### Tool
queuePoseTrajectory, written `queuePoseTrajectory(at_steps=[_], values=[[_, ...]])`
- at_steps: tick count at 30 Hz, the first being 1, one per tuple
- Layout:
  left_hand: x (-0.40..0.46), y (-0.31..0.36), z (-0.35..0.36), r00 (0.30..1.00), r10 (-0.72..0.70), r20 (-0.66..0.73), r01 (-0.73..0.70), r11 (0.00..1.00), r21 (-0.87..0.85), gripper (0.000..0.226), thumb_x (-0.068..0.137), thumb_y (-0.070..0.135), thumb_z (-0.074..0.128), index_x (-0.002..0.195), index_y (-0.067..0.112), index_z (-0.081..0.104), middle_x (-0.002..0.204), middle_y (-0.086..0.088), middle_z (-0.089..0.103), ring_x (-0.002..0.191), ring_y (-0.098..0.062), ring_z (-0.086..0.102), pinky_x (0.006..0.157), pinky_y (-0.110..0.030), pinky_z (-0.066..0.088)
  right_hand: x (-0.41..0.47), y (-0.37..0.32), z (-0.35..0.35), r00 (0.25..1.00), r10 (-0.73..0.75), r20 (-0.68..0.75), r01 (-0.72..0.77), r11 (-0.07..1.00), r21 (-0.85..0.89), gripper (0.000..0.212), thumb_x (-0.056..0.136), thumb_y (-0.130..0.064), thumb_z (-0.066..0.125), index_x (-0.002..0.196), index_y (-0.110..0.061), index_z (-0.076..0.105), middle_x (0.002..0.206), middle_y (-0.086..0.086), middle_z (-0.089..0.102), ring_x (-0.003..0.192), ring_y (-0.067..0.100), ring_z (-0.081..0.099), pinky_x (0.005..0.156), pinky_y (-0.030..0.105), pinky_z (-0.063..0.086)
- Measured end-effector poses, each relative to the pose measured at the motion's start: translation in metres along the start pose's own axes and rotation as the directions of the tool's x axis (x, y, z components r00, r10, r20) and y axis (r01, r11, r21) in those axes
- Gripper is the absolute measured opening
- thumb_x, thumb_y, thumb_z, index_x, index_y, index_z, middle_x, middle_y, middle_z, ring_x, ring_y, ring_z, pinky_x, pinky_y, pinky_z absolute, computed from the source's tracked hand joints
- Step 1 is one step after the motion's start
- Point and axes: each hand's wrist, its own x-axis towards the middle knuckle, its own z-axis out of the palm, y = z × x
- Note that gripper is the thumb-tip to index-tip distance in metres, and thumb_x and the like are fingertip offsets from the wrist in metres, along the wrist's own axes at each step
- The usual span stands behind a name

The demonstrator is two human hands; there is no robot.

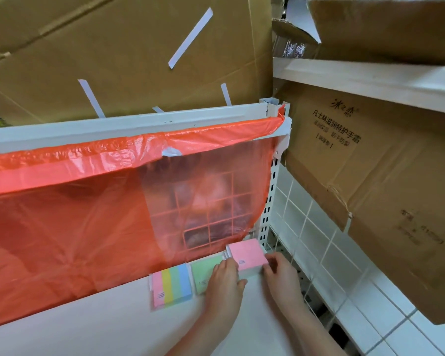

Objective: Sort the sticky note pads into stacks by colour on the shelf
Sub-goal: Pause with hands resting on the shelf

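Both hands are on the pink pad stack (247, 254), which sits on the white shelf (100, 327) right in the back corner by the perforated upright post (266, 211). The left hand (225, 280) presses its near-left side with fairly straight fingers, lying partly over the green pad (206, 272) just left of the stack. The right hand (280, 274) curls round its right edge, and the striped multicolour pad (171, 287) lies left of the green one.

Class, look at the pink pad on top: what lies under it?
The pink pad tops a stack of pale pads on the shelf. Both hands cover the stack's sides, so the lower pads' colours cannot be told.
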Motion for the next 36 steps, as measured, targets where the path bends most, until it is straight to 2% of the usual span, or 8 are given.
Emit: queuePoseTrajectory(at_steps=[9,14,17,21,24,29,33,36], values=[[0.007,0.003,0.002,1.000,-0.002,-0.029,0.004,0.996,0.084,0.011,0.091,0.021,0.055,0.097,0.016,0.047,0.109,0.000,0.056,0.104,-0.018,0.047,0.081,-0.029,0.037,0.004,0.001,0.002,1.000,0.019,-0.016,-0.018,1.000,0.020,0.021,0.087,0.001,0.053,0.104,-0.007,0.063,0.096,0.004,0.067,0.082,0.014,0.055,0.070,0.023,0.035],[0.006,0.003,0.003,0.998,0.031,-0.049,-0.024,0.989,0.143,0.009,0.092,0.024,0.053,0.097,0.019,0.047,0.106,0.002,0.056,0.102,-0.019,0.047,0.079,-0.031,0.038,0.003,0.001,0.002,1.000,0.007,-0.019,-0.007,0.999,0.031,0.021,0.088,0.001,0.051,0.103,-0.009,0.062,0.092,0.000,0.065,0.081,0.011,0.055,0.064,0.017,0.032],[0.006,0.002,0.004,0.996,0.048,-0.071,-0.034,0.983,0.180,0.010,0.092,0.028,0.053,0.097,0.020,0.049,0.106,0.002,0.055,0.104,-0.019,0.046,0.082,-0.031,0.038,0.001,0.002,0.003,1.000,-0.001,-0.020,0.002,1.000,0.029,0.022,0.089,0.001,0.052,0.106,-0.008,0.061,0.095,0.002,0.066,0.082,0.011,0.055,0.069,0.020,0.035],[0.007,0.000,0.005,0.994,0.066,-0.085,-0.050,0.983,0.176,0.010,0.091,0.028,0.053,0.097,0.020,0.050,0.105,0.002,0.055,0.103,-0.019,0.046,0.083,-0.030,0.038,-0.002,0.003,0.007,1.000,-0.003,-0.017,0.003,1.000,0.025,0.025,0.088,-0.001,0.052,0.110,-0.010,0.060,0.097,0.000,0.066,0.088,0.015,0.060,0.072,0.024,0.039],[0.008,-0.002,0.004,0.994,0.070,-0.078,-0.057,0.987,0.151,0.008,0.090,0.027,0.054,0.092,0.023,0.047,0.103,0.004,0.055,0.101,-0.017,0.047,0.081,-0.028,0.036,-0.005,0.000,0.007,1.000,-0.016,-0.015,0.016,1.000,0.010,0.026,0.087,0.001,0.051,0.110,-0.010,0.059,0.097,-0.002,0.062,0.087,0.012,0.056,0.072,0.023,0.036],[0.011,-0.004,0.000,0.998,0.054,-0.032,-0.050,0.992,0.117,0.019,0.089,0.028,0.056,0.083,0.025,0.039,0.100,0.005,0.056,0.098,-0.017,0.048,0.078,-0.026,0.033,-0.004,0.001,0.005,1.000,-0.012,0.021,0.012,1.000,-0.005,0.031,0.085,0.003,0.051,0.113,-0.007,0.059,0.104,0.004,0.066,0.096,0.019,0.061,0.074,0.023,0.037],[0.011,-0.006,-0.009,0.998,0.068,-0.014,-0.066,0.993,0.098,0.008,0.090,0.031,0.055,0.090,0.024,0.053,0.102,0.005,0.059,0.103,-0.017,0.050,0.082,-0.026,0.036,-0.003,-0.003,-0.002,0.999,-0.013,0.029,0.014,0.999,-0.029,0.031,0.087,0.001,0.050,0.116,-0.003,0.058,0.110,0.008,0.064,0.105,0.024,0.059,0.079,0.024,0.038],[0.003,-0.011,-0.019,0.993,0.089,-0.076,-0.081,0.991,0.106,0.016,0.091,0.033,0.052,0.103,0.024,0.058,0.109,0.008,0.059,0.111,-0.015,0.048,0.088,-0.026,0.036,-0.007,-0.009,-0.007,0.997,-0.059,-0.043,0.057,0.997,-0.058,0.033,0.090,-0.005,0.049,0.122,-0.004,0.057,0.119,0.007,0.061,0.112,0.022,0.055,0.092,0.029,0.041]])
